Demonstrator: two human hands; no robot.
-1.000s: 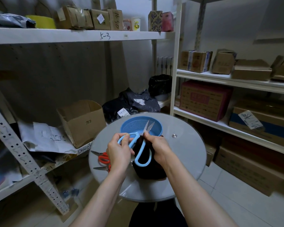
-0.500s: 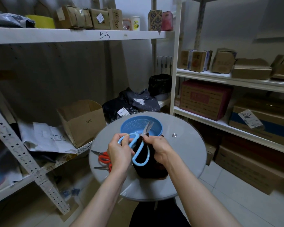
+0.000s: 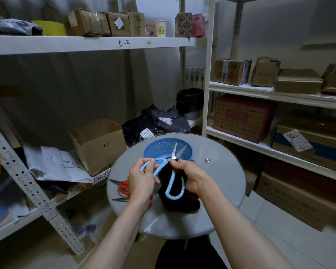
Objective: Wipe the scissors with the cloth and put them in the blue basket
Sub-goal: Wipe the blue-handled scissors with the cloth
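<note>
Head view, left to right: red-handled scissors (image 3: 124, 188) lying at left edge of round grey table (image 3: 221, 181), likely awaiting a turn. Left hand (image 3: 142, 179) curled round one loop of light-blue-handled steel scissors (image 3: 175, 150), steadying them near round blue plastic basket (image 3: 149, 150). Right hand (image 3: 190, 175) pinching dark cloth (image 3: 179, 202) beside pivot, apparently wiping there.

A round grey surface (image 3: 221, 183) carries a small metal stud (image 3: 207, 160) near its right edge. On the left shelf, an open cardboard box (image 3: 100, 146) stands beside crumpled papers (image 3: 56, 164). Dark plastic bags (image 3: 159, 123) lie behind the surface, near a black bin (image 3: 190, 100). A maroon box (image 3: 242, 117) sits on the right shelf. A paper cup (image 3: 161, 29) stands among small boxes on the top shelf (image 3: 85, 44).
</note>
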